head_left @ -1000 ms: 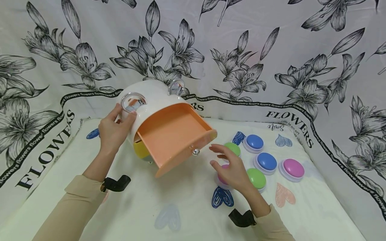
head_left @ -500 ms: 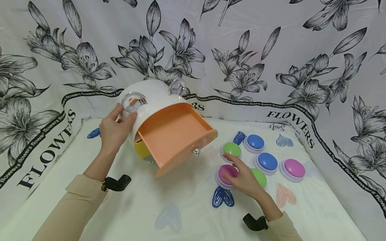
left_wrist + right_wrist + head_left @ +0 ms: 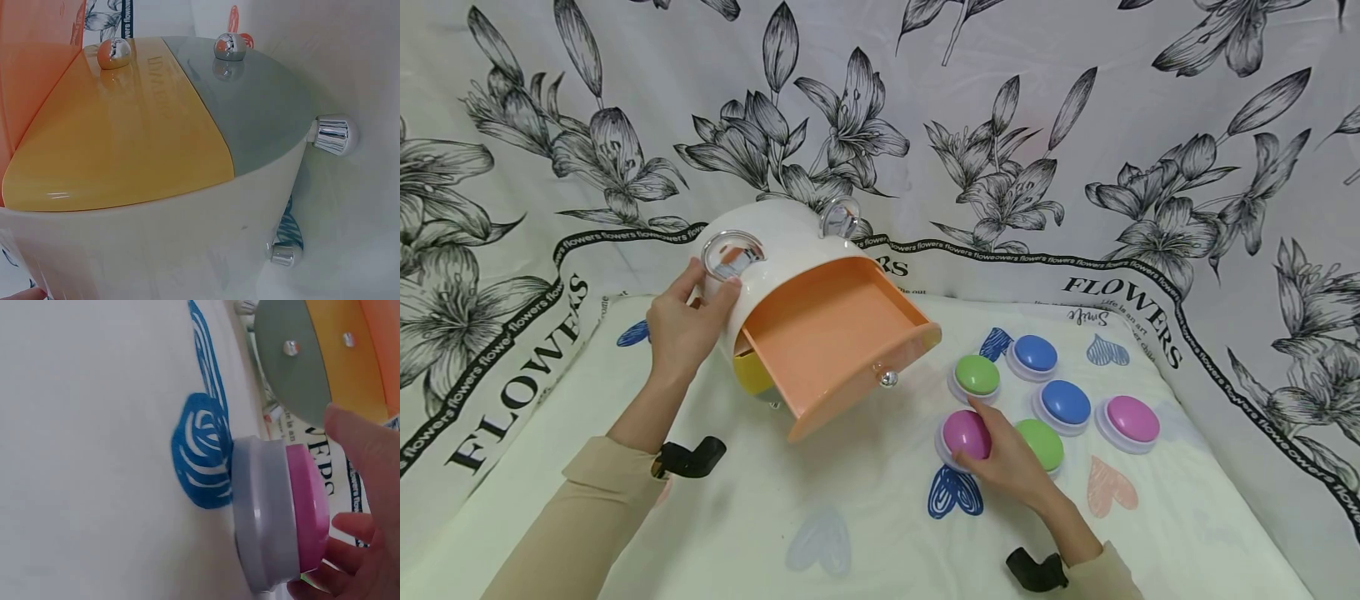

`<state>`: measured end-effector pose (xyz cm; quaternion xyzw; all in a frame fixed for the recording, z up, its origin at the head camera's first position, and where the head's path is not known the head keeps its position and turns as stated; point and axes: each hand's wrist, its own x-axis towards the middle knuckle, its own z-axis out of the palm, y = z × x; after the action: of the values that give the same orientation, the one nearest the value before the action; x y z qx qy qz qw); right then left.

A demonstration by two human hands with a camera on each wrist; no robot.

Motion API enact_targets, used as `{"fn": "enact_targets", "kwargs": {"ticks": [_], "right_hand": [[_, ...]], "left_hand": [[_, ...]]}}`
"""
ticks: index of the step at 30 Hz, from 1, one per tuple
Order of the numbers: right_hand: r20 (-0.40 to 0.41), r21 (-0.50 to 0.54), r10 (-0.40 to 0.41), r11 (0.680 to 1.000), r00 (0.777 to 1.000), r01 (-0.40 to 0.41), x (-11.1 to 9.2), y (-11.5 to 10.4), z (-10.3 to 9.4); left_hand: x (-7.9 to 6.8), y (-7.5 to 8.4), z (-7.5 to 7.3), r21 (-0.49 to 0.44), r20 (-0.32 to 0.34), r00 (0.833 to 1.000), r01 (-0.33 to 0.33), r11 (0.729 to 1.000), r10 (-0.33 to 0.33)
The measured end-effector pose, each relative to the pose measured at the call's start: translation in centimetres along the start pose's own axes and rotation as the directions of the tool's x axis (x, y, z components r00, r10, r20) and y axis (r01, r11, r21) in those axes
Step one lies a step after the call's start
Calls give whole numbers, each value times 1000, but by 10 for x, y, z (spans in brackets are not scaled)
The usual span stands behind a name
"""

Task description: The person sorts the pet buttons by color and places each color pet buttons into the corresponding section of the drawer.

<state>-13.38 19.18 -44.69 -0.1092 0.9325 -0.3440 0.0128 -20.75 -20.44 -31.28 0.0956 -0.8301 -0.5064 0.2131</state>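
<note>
The left hand (image 3: 688, 329) grips the left side of the white rounded cabinet (image 3: 793, 246), thumb on the front edge and fingers behind, just below a round chrome-rimmed fitting (image 3: 733, 237); a matching fitting (image 3: 840, 218) stands on the far side of the top. The cabinet is at the left of centre on the table (image 3: 880, 533), its front turned toward the right hand (image 3: 1011, 458). The orange drawer (image 3: 842, 325) is extended from the cabinet, with a chrome knob (image 3: 888, 379) on its front panel. Beneath it, the yellow drawer (image 3: 119, 137) and the grey-green drawer (image 3: 256, 112) are seated flush; each carries a chrome knob. Metallic feet (image 3: 334, 134) project from the cabinet base. The right hand is positioned around the right side of the magenta disc (image 3: 965, 432), which rests on the table between the cabinet and the other discs, beside a printed blue heart (image 3: 955, 492). Its thumb is spread from its fingers; whether it has closed on the magenta disc cannot be determined. Five further discs lie nearby: a green disc (image 3: 977, 375) and a blue disc (image 3: 1035, 353) behind, a second blue disc (image 3: 1066, 402), a second green disc (image 3: 1041, 444) beside the wrist, and a pink disc (image 3: 1133, 418) at far right.
</note>
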Motion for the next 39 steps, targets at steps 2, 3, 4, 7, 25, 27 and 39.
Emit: {"fn": "enact_targets", "kwargs": {"ticks": [2,3,4,7,25,27,39], "right_hand": [[-5,-5,24,1000,1000,-24,-1,0,3],[-8,-9,29,1000,1000,-29,-1,0,4],[-11,-12,35,999,999,-35,-1,0,6],[-18,-24,39,999,999,-40,-1,0,8],[-103,-43,34,998,994,-39,-3,1,11],[-105,-47,35,998,994,-40,-2,0,10],[-122,-83,-20,996,992,10,9,-4,-7]], "left_hand": [[0,0,0,0,-2,1000,-2,1000,2],[0,0,0,1,-3,1000,-3,1000,3],[0,0,0,3,-4,1000,-2,1000,2],[0,0,0,3,-3,1000,2,1000,-2],[-1,0,1,-5,-4,1000,0,1000,0],[-1,0,1,-4,-4,1000,-2,1000,2],[-2,1,1,-18,-4,1000,-1,1000,1]]}}
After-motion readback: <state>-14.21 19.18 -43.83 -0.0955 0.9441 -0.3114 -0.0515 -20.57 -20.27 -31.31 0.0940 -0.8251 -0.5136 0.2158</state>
